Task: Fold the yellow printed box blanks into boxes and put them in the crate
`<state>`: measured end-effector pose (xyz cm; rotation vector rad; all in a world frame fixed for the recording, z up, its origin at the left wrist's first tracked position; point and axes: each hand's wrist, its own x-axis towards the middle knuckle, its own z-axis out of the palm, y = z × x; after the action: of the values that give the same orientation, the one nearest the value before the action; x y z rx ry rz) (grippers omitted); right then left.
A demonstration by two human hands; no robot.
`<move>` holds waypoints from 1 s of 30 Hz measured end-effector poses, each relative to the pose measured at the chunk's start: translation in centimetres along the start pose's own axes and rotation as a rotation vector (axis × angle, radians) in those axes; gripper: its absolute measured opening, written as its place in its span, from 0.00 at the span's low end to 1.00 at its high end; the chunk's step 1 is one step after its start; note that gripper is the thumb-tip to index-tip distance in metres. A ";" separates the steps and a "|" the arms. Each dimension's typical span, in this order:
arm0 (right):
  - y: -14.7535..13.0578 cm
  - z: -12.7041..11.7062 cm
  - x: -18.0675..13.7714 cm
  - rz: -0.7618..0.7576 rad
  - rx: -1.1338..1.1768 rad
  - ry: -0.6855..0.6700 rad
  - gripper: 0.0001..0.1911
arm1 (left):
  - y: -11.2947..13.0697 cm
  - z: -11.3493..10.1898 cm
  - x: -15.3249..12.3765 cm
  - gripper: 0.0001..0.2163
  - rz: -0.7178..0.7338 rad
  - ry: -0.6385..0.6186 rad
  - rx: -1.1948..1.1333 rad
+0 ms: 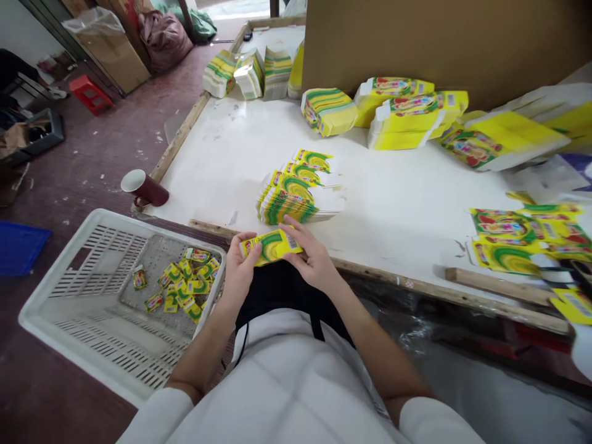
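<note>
Both my hands hold one small yellow and green carton (pixel 272 246) just in front of my body, at the near edge of the white table (pixel 231 160). My left hand (pixel 240 271) grips its left end, fingers curled round it. My right hand (pixel 311 256) pinches its right end, where a barcode shows. Just beyond the carton lies a fanned stack of flat printed cartons (pixel 293 191). To my left, a white slatted crate (pixel 83 308) holds several folded small cartons (pixel 182 287).
A dark red cup (pixel 144 187) lies at the table's left corner. Bundles of flat cartons (pixel 407 111) line the back, against a brown cardboard sheet (pixel 439 43). More printed sheets (pixel 522 237) lie at the right. A red stool (pixel 91 94) and boxes stand on the floor.
</note>
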<state>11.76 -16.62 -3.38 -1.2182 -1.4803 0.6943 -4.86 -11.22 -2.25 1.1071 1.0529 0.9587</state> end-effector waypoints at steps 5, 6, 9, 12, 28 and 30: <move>0.2 1.3 0.3 0.005 -0.033 0.023 0.32 | 0.7 -2.3 -0.5 0.18 0.064 0.059 0.211; 0.1 0.9 0.7 -0.001 -0.043 0.034 0.34 | 1.2 -3.6 -0.6 0.18 0.094 0.101 0.291; 0.6 -1.7 2.6 0.018 -0.167 0.220 0.28 | 3.0 -9.3 -0.8 0.16 0.263 0.415 0.672; 2.1 -4.4 5.2 0.091 -0.457 0.357 0.25 | 4.3 -15.8 -1.2 0.15 0.173 0.607 1.102; -3.8 2.6 1.7 0.071 0.160 -0.035 0.23 | 0.9 0.4 0.5 0.35 0.269 -0.081 -0.237; -3.9 3.9 0.7 0.126 0.346 -0.066 0.22 | 1.7 2.3 0.6 0.32 0.256 0.044 -0.429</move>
<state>6.86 -16.52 -0.76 -1.0338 -1.2783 1.0374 -2.62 -10.82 -0.38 0.8753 0.7017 1.3465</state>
